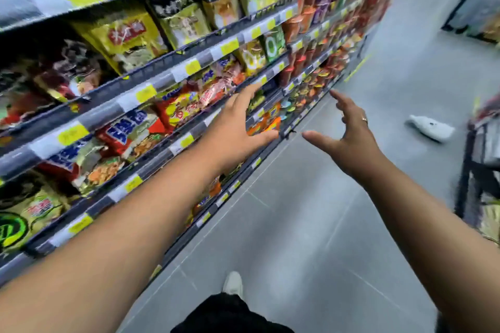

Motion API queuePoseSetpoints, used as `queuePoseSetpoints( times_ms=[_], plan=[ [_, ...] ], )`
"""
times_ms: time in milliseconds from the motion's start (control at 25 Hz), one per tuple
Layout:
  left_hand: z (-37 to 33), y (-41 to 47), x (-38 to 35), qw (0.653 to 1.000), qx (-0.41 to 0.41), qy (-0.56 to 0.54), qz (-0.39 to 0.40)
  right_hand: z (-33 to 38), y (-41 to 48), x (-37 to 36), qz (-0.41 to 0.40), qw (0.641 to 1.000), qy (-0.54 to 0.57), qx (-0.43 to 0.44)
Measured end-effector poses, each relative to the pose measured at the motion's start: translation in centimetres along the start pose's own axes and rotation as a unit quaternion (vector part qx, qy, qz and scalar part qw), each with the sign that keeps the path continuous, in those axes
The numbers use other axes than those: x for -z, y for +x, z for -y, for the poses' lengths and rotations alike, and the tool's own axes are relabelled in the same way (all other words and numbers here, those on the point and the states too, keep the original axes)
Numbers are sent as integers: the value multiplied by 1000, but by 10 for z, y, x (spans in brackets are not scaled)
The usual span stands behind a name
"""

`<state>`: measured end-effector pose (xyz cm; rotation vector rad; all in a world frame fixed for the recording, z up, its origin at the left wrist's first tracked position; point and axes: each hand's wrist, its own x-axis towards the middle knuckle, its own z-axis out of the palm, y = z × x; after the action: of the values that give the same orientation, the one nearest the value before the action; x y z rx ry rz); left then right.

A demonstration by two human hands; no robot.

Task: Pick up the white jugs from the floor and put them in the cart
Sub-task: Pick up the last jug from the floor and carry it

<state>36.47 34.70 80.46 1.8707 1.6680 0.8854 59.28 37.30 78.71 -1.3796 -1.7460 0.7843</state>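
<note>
One white plastic jug lies on its side on the grey tiled floor. No other jug is in view. The dark metal-frame cart is just right of the jug and cut off by the frame edge.

Both arms are stretched forward. The left hand is well left of the jug, with fingers straight and spread, holding nothing. The right hand is nearer the jug but clearly apart from it, fingers loosely fanned, also empty. It wears a thin ring. The long store shelf of noodle packets runs far left of the jug, close behind the left hand. A white shoe is well short of the jug.

Judgement: this is the approach, with no pickup begun.

Risks:
- The view is motion-blurred, so the handle and cap can't be made out. A rushed grab on the smooth body could slip, and the jug could drop or roll.
- The left hand could brush packets off the shelf.
- With the cart so close to the jug, a reach could bump it and roll it away.
</note>
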Motion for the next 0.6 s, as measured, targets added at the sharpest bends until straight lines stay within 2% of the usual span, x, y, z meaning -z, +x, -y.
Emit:
queuePoseSetpoints(
  times_ms=[120,320,480,600],
  plan=[
    [-26,97,-29,996,-65,-2,65,-30,48,46,-91,994,-12,-51],
    [-83,230,-92,977,-176,2,117,-85,104,117,-200,974,-23,-106],
    [-129,318,-180,959,-215,-30,179,-148,146,185,-251,958,-38,-136],
    [-166,370,-241,952,-242,-11,186,-195,180,240,-272,951,-56,-138]
  ],
)
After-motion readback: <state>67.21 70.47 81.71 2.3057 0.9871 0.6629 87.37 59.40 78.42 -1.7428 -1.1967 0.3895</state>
